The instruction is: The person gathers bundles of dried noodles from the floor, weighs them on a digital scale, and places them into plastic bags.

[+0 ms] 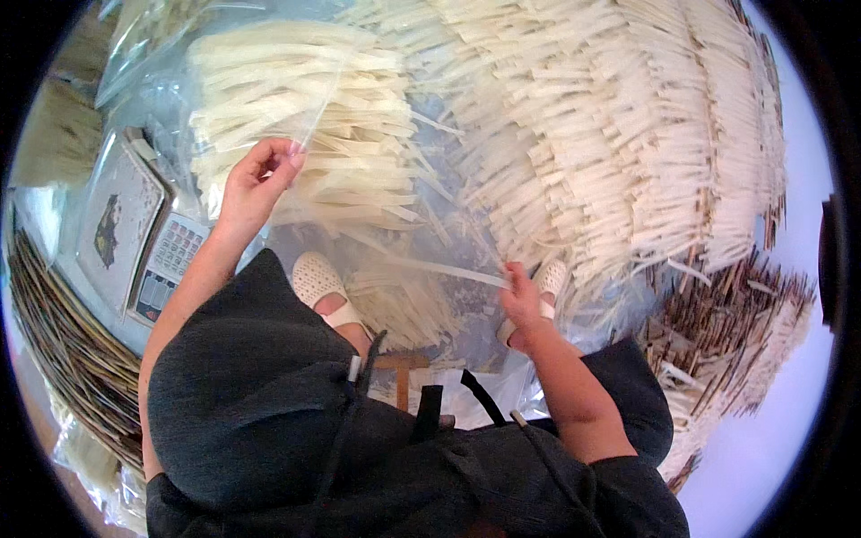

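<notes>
My left hand (254, 186) is closed in a pinch on the edge of a clear plastic sheet (325, 106). That sheet lies partly over a stack of pale, flat strips (309, 76) in front of me. Lower and to the right, my right hand (522, 302) is closed on the end of one pale strip (453, 271), which stretches leftward from my fingers. Between my feet lies a smaller bunch of similar strips (404, 309), seemingly under plastic. The strips' exact material cannot be made out.
A large layered heap of pale strips (601, 134) fills the right side. Dark thin sticks (735, 309) stand beyond it. At left are a flat scale with a keypad (175, 247) and a bundle of long brown rods (76, 341). My white shoes (318, 280) flank the smaller bunch.
</notes>
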The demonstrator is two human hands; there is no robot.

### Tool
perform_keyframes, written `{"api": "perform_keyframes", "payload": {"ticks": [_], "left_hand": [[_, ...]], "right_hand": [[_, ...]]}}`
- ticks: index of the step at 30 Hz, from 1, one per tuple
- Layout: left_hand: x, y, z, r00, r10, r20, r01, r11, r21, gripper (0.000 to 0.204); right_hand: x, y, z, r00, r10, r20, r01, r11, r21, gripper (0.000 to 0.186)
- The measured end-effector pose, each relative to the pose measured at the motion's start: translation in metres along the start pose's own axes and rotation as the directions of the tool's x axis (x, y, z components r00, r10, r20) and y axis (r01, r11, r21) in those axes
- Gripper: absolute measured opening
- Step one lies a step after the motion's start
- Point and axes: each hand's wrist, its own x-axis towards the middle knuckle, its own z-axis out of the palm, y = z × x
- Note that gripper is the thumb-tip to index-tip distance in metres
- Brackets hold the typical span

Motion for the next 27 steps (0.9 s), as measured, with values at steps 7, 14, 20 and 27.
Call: {"api": "perform_keyframes", "payload": {"ticks": [7, 14, 20, 27], "left_hand": [[0.003, 0.028, -0.008, 1.000, 0.010, 0.011, -0.008, 0.990, -0.140, 0.017], [0.003, 0.045, -0.002, 0.996, 0.047, -0.076, -0.065, 0.964, -0.259, 0.016], [-0.002, 0.042, -0.001, 0.994, 0.069, -0.088, -0.091, 0.955, -0.283, 0.017], [-0.012, 0.048, 0.000, 0.967, 0.245, 0.066, -0.252, 0.958, 0.139, 0.020]], "right_hand": [[0.029, -0.078, -0.074, 0.988, -0.105, -0.112, 0.127, 0.970, 0.207, 0.027], [0.079, -0.211, -0.016, 0.978, -0.204, 0.039, 0.206, 0.976, -0.069, 0.044], [0.095, -0.235, 0.001, 0.950, -0.268, 0.163, 0.313, 0.829, -0.464, 0.038], [0.103, -0.317, 0.020, 0.669, -0.742, -0.034, 0.733, 0.667, -0.135, 0.041]]}}
